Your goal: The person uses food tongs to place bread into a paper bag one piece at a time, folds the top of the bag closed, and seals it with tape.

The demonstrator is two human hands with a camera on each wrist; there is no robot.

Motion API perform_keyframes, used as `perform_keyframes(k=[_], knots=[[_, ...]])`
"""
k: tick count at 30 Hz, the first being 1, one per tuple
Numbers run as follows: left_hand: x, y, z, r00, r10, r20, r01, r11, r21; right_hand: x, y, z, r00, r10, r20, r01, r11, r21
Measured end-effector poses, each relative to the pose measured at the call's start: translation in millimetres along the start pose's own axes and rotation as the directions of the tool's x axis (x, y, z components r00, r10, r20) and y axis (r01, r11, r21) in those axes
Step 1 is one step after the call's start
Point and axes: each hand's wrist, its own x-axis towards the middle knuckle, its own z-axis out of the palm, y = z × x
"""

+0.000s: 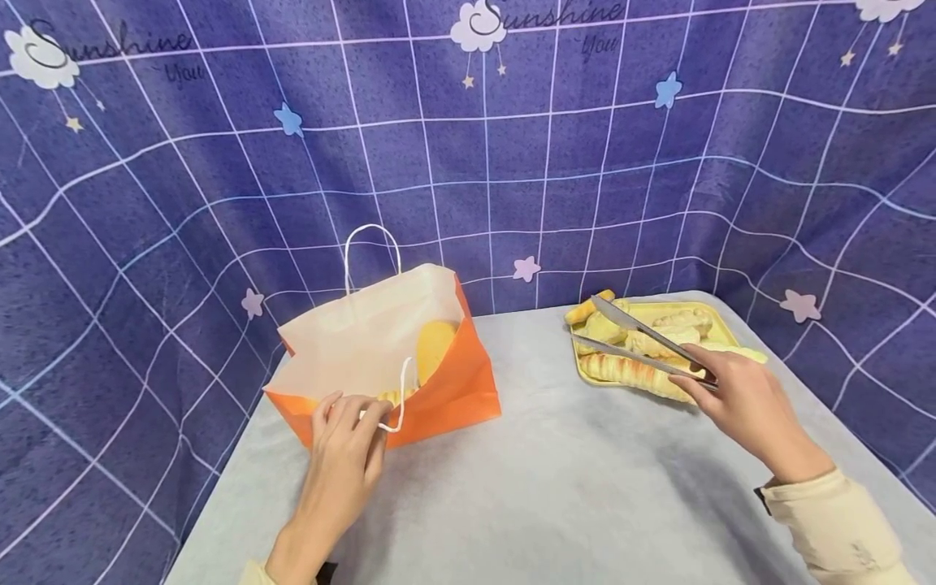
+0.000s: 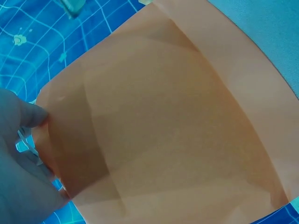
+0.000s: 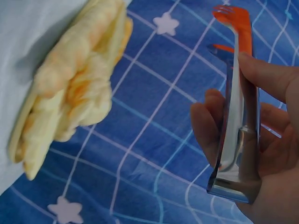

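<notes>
My left hand (image 1: 344, 447) pinches the front rim of an orange paper bag (image 1: 453, 390), beside its white cord handle (image 1: 404, 394). In the left wrist view, the thumb and fingers meet the edge of the bag (image 2: 163, 121). Inside the open bag are a round yellow-orange bun (image 1: 436, 345) and part of another bread piece. My right hand (image 1: 753, 406) holds metal tongs (image 1: 643, 329), also visible as tongs (image 3: 240, 130) in the right wrist view. Their arms are spread above the left end of a yellow tray (image 1: 720, 321); whether they touch any bread cannot be told.
Several breads lie on the tray, among them a long ridged loaf (image 1: 629, 372) at the front and a small orange-brown piece (image 1: 591, 307) at the left corner. Grey cloth (image 1: 534, 471) covers the table. A blue grid-patterned curtain (image 1: 483, 203) stands behind and at both sides.
</notes>
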Motion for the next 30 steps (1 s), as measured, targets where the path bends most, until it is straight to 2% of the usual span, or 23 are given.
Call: perform_keyframes(k=[4,9,19,25,30], knots=[[0.7,0.0,1.8,0.999,0.018,-0.041,-0.018,1.0,0.002,-8.5,14.5,0.4,0.997,0.018,0.07,-0.017,1.0,-0.013],[1.1,0.2,2.4,0.999,0.01,-0.052,-0.01,1.0,0.006,-19.1,31.6,3.3,0.99,0.049,0.13,-0.046,0.999,-0.028],[3.1,2.5,3.4,0.997,0.024,-0.074,-0.024,1.0,0.0,-37.9,66.7,1.8,0.98,0.07,0.184,-0.057,0.996,-0.071],[2.9,2.7,3.8,0.998,0.029,-0.063,-0.029,1.0,0.008,-46.2,76.6,1.6,0.965,0.13,0.228,-0.109,0.989,-0.105],[3.8,1.6,3.9,0.997,0.03,-0.068,-0.03,1.0,-0.001,-50.0,83.0,4.0,0.965,0.118,0.234,-0.097,0.99,-0.101]])
